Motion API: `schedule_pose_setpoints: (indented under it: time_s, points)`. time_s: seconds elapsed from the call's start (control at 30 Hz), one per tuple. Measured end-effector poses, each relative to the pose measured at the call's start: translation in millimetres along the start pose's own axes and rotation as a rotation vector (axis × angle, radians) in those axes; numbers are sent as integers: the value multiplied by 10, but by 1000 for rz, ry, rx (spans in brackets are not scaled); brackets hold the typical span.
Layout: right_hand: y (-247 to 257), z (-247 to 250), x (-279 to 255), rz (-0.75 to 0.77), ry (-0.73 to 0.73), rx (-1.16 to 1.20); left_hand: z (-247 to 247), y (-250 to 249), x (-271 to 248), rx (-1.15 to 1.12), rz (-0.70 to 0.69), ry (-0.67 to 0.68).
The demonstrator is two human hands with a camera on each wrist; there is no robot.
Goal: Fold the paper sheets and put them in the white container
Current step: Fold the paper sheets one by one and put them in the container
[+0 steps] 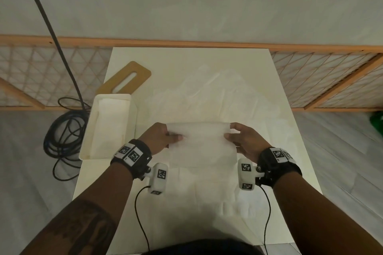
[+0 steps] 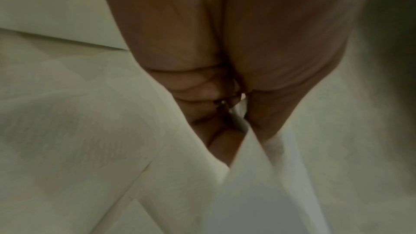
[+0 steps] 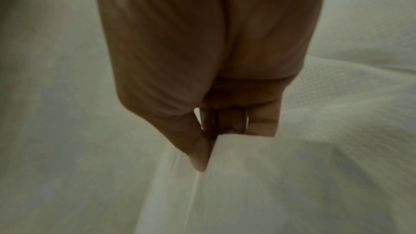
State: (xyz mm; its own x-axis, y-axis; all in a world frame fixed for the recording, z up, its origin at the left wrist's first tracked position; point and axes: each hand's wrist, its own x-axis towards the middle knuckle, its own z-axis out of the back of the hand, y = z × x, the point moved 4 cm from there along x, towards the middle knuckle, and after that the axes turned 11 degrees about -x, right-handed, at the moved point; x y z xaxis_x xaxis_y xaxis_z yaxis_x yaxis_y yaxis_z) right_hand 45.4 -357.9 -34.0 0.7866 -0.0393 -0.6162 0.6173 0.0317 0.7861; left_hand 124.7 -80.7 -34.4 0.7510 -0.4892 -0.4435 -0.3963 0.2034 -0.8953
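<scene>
Pinching a folded paper sheet [image 1: 200, 143] at both ends, left hand [image 1: 158, 137] and right hand [image 1: 246, 141], thumbs on top; long axis running left-right, raised over the worktop [image 1: 290, 130], right of the white container [image 1: 91, 130].

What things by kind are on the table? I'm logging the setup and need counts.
Held sheet, pinched by left hand and right hand: 1
White container, with folded paper inside: 1
Brown lid: 1
Loose sheets on the table: a pile, too overlapped to count
Total: 3 countable things, plus the pile
</scene>
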Motion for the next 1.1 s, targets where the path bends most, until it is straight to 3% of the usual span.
schedule_pose_setpoints:
  time_s: [0.13,0.27,0.53,0.67,0.77,0.97,1.1]
  points:
    - [-88,148,-7,28,-59,-11,-2,93,46,-62,12,-64]
    - [-162,243,-38,50,-8,-73,-134,147,26,-103,38,-68]
    - [-497,400,-93,-169,35,59,-422,351,-124,-201,193,-46]
    - [-609,350,-173,-145,-27,-174,-518,487,-123,292,85,-42]
    - [-684,339,-178,-135,-6,-241,-519,557,-111,396,52,-114]
    - [-551,369,-152,-84,3,-398,-472,562,-104,317,69,-161]
    - [-475,358,-68,-42,-11,-481,-430,589,-112,54,135,-189]
